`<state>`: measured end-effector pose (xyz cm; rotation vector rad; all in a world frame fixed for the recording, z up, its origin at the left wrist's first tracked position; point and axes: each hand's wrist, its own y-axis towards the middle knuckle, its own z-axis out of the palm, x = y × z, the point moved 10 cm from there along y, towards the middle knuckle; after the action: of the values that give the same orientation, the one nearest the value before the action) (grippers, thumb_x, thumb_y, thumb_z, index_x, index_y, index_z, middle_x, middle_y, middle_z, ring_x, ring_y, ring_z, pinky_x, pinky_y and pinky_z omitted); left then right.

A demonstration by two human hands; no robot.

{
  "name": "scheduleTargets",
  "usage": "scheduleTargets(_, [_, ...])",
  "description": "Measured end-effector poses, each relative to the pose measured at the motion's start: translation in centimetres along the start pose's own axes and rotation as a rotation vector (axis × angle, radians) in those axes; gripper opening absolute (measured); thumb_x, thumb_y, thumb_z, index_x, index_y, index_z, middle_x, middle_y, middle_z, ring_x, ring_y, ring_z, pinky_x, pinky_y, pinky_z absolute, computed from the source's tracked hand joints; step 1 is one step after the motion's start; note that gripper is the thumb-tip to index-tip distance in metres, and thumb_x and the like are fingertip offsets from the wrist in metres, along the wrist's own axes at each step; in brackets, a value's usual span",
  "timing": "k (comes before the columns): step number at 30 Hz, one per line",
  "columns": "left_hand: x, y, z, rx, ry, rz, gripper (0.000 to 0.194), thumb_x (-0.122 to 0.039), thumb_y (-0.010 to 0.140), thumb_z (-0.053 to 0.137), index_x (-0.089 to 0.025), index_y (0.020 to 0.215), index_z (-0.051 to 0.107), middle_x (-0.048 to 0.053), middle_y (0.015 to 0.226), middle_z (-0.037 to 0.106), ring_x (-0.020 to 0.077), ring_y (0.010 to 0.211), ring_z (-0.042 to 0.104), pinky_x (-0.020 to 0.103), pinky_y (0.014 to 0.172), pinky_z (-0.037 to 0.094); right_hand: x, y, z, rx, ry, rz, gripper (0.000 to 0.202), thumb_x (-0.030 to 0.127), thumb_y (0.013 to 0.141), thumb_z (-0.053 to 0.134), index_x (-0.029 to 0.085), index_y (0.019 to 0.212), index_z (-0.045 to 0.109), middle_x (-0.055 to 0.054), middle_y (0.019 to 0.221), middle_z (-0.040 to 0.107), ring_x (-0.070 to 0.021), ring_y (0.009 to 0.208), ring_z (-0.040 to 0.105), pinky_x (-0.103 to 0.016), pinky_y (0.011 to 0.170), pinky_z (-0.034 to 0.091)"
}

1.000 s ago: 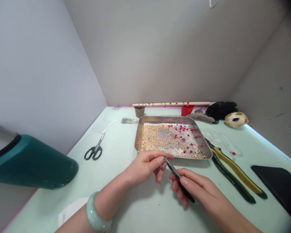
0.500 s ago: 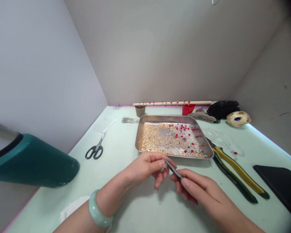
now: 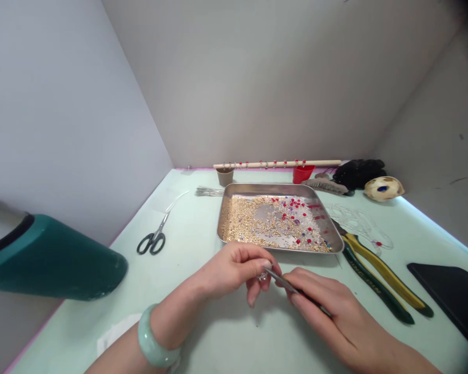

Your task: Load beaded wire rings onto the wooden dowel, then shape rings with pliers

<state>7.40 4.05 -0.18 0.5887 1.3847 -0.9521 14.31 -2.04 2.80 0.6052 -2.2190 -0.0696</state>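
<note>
My left hand point(image 3: 239, 267), with a pale green bangle point(image 3: 156, 340) on its wrist, pinches a small clear beaded piece point(image 3: 262, 277) between thumb and index finger. Fingers partly hide the piece, so its full shape does not show. Slim metal tweezers point(image 3: 285, 283) lie in my right hand point(image 3: 327, 306), their tips touching the left fingertips beside the beads. Both hands are just in front of a metal tray point(image 3: 281, 251) that holds gold, clear and red beads point(image 3: 245, 223).
Pliers point(image 3: 378, 280) lie right of the tray, near a black flat object point(image 3: 444, 296). Scissors point(image 3: 156, 239) and a green bottle point(image 3: 70, 259) are on the left. Behind the tray, a wooden rod point(image 3: 320, 164) with beaded rings rests on a brown cup point(image 3: 225, 177) and a red cup point(image 3: 302, 175).
My right hand has turned and shifted slightly to the right, so more of the tweezers shows. Their tips are a little lower at the left fingertips. The left hand keeps its pinch.
</note>
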Motion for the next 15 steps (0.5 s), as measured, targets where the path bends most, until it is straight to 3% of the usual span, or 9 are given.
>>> scheduleTargets(5, [-0.3, -0.2, 0.4, 0.017, 0.055, -0.017, 0.02, -0.027, 0.087, 0.05, -0.012, 0.087, 0.063, -0.003, 0.059, 0.057, 0.0035, 0.039, 0.052, 0.015, 0.043, 0.036, 0.5, 0.1, -0.2, 0.047, -0.038, -0.033, 0.028, 0.017, 0.091, 0.04, 0.023, 0.114, 0.054, -0.004, 0.09, 0.062, -0.0165, 0.082, 0.059, -0.031, 0.072, 0.049])
scheduleTargets(10, [-0.6, -0.7, 1.3, 0.072, 0.056, -0.043, 0.019, -0.026, 0.087, 0.05, -0.012, 0.086, 0.063, -0.003, 0.06, 0.055, 0.0028, 0.039, 0.05, 0.015, 0.042, 0.035, 0.5, -0.2, -0.8, 0.061, 0.045, -0.014, 0.021, 0.022, 0.09, 0.043, 0.025, 0.097, 0.063, -0.002, 0.084, 0.067, -0.0167, 0.08, 0.062, -0.026, 0.066, 0.05])
scheduleTargets(15, [-0.6, -0.9, 1.7, 0.108, 0.058, -0.071, 0.019, -0.025, 0.087, 0.05, -0.012, 0.088, 0.064, -0.003, 0.06, 0.054, 0.0024, 0.038, 0.05, 0.014, 0.04, 0.035, 0.4, -0.3, -0.5, 0.094, 0.103, -0.013, 0.022, 0.021, 0.088, 0.046, 0.026, 0.098, 0.065, -0.001, 0.083, 0.069, -0.0153, 0.073, 0.062, -0.025, 0.064, 0.05])
